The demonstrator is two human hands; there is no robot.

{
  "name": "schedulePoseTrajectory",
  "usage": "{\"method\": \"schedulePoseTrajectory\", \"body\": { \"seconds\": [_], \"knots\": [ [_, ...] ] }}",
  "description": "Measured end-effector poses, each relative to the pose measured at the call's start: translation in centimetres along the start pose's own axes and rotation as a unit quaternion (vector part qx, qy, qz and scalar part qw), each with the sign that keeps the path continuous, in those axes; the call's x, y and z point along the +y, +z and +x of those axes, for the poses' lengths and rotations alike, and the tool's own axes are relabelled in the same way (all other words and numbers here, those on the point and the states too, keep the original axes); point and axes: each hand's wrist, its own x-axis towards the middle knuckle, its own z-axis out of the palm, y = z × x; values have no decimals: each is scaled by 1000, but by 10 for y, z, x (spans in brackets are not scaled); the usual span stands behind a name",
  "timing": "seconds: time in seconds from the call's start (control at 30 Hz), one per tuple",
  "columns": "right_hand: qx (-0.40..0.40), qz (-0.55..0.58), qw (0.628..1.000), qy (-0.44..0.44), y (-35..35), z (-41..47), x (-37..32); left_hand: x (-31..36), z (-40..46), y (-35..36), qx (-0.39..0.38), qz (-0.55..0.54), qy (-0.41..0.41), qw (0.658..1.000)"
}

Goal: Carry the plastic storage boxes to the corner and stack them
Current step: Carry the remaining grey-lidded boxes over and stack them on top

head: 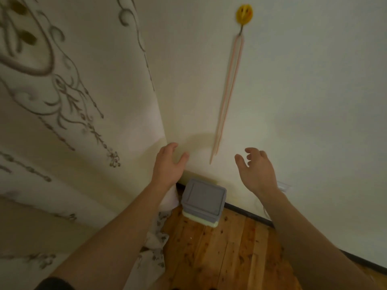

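A stack of plastic storage boxes stands on the floor in the corner, against the wall. The top box has a grey lid [203,198]. Below it a pale yellow-white box [206,221] shows at the stack's front edge. My left hand [168,164] is raised above and left of the stack, fingers relaxed, holding nothing. To the right of the stack my right hand [254,167] hovers with loosely curled fingers, also empty. Neither hand touches the boxes.
A patterned curtain [62,101] hangs on the left and bunches onto the wooden floor [226,258]. The cream wall [314,101] carries a yellow hook [244,14] with a pink cord [228,91]. A dark skirting board [247,213] runs along the wall's base.
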Motion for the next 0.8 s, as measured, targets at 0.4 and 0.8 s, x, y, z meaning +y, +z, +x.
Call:
{"method": "schedulePoseTrajectory", "body": {
  "seconds": [0.4,0.8],
  "knots": [
    [29,130,989,-63,-42,-58,-55,43,-65,-63,62,-109,-10,992],
    [-75,201,956,-198,-48,-94,-96,73,-176,-107,200,-157,-50,966]
  ]
}}
